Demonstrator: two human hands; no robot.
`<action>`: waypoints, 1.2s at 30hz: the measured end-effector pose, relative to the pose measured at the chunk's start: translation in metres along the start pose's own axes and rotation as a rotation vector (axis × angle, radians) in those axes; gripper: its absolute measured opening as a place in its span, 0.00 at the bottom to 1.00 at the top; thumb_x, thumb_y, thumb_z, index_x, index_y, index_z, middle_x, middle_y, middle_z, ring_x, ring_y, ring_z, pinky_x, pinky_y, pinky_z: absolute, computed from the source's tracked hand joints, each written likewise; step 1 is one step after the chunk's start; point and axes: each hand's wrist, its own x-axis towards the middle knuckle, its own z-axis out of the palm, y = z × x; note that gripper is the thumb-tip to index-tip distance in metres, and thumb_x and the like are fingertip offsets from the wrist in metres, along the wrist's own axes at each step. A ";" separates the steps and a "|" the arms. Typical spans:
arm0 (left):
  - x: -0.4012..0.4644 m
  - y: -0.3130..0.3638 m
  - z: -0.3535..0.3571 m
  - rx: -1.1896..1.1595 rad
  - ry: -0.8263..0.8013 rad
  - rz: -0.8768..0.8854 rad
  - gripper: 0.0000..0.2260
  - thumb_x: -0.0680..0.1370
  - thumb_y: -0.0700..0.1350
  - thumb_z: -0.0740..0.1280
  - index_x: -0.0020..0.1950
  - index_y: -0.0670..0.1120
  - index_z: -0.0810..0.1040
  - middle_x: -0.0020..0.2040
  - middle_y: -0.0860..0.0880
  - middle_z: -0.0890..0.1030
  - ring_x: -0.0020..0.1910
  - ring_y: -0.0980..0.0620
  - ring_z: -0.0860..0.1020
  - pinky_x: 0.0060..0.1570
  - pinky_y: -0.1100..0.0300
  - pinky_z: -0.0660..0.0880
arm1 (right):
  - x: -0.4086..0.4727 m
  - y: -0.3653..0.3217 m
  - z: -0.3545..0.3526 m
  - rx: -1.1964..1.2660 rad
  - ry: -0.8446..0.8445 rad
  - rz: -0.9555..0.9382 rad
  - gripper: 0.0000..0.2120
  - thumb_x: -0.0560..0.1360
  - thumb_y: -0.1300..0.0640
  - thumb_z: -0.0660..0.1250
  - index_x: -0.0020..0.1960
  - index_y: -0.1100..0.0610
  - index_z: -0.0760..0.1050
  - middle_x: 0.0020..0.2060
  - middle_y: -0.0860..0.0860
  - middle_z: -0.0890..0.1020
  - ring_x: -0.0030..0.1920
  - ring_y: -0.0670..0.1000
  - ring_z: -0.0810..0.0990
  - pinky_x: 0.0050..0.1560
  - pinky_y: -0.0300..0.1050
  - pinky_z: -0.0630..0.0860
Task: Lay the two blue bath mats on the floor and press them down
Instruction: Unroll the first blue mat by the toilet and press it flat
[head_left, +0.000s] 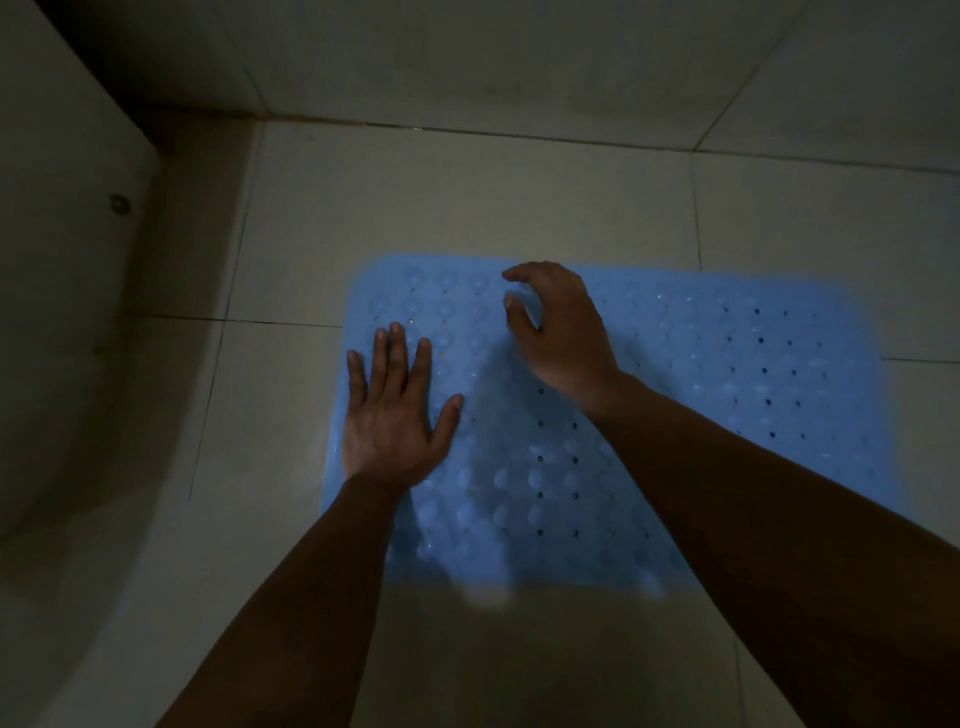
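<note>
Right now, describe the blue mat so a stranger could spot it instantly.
Start from the pale tiled floor, bounded by a curved white fixture on the left. In the floor's middle lies the blue rubber bath mat, flat under the left hand, the right hand hovering curled above. It is the only coloured thing there, dotted with small holes and round bumps.

left hand (390, 436): flat, fingers spread | right hand (558, 332): fingers seemingly curled

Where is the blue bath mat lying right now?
In the head view, the blue bath mat lies flat on the tiled floor, centre-right, with the left hand and right hand on its left part.
</note>
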 end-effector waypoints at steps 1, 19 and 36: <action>0.000 0.001 0.000 0.009 -0.006 0.001 0.38 0.83 0.68 0.43 0.85 0.45 0.47 0.84 0.40 0.42 0.83 0.43 0.37 0.81 0.37 0.43 | -0.005 0.001 -0.001 -0.005 -0.007 0.001 0.17 0.81 0.49 0.61 0.66 0.52 0.77 0.63 0.50 0.79 0.69 0.54 0.73 0.68 0.55 0.71; -0.014 -0.008 -0.032 -0.121 0.159 -0.111 0.26 0.85 0.58 0.51 0.79 0.48 0.68 0.81 0.44 0.65 0.82 0.42 0.58 0.75 0.41 0.64 | -0.101 -0.028 0.085 -0.585 -0.228 0.056 0.38 0.80 0.32 0.48 0.83 0.52 0.50 0.83 0.59 0.45 0.82 0.60 0.40 0.76 0.73 0.43; -0.022 -0.007 -0.046 -0.135 0.180 -0.179 0.25 0.85 0.57 0.52 0.79 0.49 0.68 0.83 0.43 0.60 0.83 0.40 0.51 0.79 0.38 0.57 | -0.100 -0.030 0.080 -0.447 -0.272 0.077 0.39 0.78 0.29 0.49 0.82 0.50 0.53 0.83 0.55 0.43 0.82 0.56 0.36 0.77 0.71 0.37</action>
